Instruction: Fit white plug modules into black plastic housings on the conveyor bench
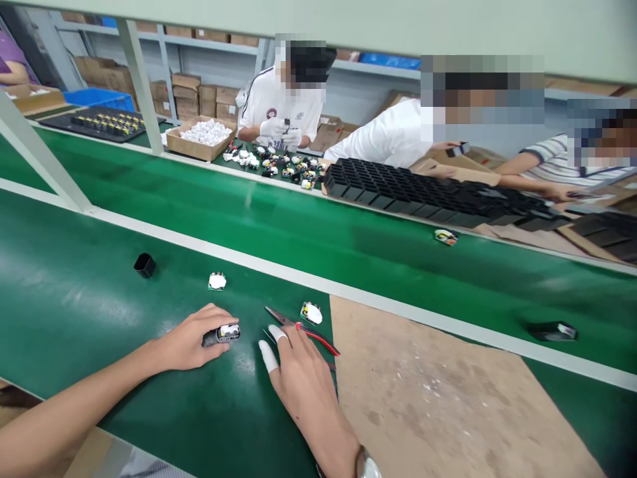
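My left hand [196,338] is closed around a black plastic housing [212,337]; a circuit board with pale and dark parts shows at its open end. My right hand [303,365], with white finger cots on thumb and index finger, rests low over the bench. Those two fingers are apart, while the others are partly hidden. Against the right hand lie red-handled pliers [279,315], their jaws pointing left and part of the handles covered. A small circuit board with a white patch [312,313] sits just beyond them. A similar board [217,281] and an empty black housing [144,265] are farther left.
A brown board [423,385] covers the bench at right. Beyond a pale rail [239,255] runs a green conveyor [279,216] carrying a circuit board [446,237] and a black housing [553,330]. Across it, co-workers sit behind stacked black housings [398,192]. A slanted post [44,156] stands left.
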A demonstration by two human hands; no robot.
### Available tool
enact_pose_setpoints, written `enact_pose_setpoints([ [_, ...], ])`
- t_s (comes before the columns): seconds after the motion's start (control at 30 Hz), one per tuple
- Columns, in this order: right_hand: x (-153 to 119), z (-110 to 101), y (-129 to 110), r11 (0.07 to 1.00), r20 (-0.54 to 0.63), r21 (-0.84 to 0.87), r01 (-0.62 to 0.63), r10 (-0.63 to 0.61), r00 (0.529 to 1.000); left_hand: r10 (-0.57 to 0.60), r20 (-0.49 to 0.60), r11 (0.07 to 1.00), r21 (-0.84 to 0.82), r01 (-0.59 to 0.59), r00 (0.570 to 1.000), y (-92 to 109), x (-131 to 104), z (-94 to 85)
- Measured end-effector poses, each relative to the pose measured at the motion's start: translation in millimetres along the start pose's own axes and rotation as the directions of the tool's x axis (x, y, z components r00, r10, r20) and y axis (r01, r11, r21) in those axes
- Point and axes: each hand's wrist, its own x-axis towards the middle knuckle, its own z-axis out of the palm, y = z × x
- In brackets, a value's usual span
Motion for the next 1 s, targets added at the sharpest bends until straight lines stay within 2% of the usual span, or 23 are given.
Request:
enact_pose_setpoints([
  [0.13,-12,12,9,0.992,0.119,-0.128,0.001,0.014,0.993,-0.030,0.012,1.000,-0.008,0.030,0.999,-4,-2,-1.2],
  [0.23,-13,16,7,0.987,0.136,-0.164,-0.005,0.027,0.990,-0.044,0.078,0.999,-0.006,0.044,0.996,-5,-2,-2.2],
  [0.33,-8,13,2,0.988,0.139,-0.156,0.011,0.011,0.990,-0.027,0.073,1.000,0.013,0.026,0.997,-6,-1,-1.3],
  [0.43,-4,5,-4,1.000,0.101,-0.007,0.025,-0.024,0.995,0.046,0.022,0.999,0.005,-0.047,0.999,-7,-1,1.6],
  [0.57,-2,-2,-14,0.982,-0.012,0.177,0.067,-0.066,0.998,0.118,-0.023,0.993,0.010,-0.117,0.993,-10,-2,5.3],
  [0.73,0,-3,-18,0.985,-0.079,0.125,0.115,-0.105,0.991,0.149,-0.040,0.989,0.023,-0.148,0.988,-14,-3,7.5],
  [0.87,3,-2,-16,0.990,-0.071,0.055,0.129,-0.125,0.990,0.154,-0.035,0.988,0.031,-0.153,0.987,-13,-3,7.6],
  [1.0,2,-2,-16,0.991,-0.042,0.058,0.123,-0.121,0.992,0.158,-0.030,0.987,0.040,-0.157,0.987,-10,-3,7.7],
])
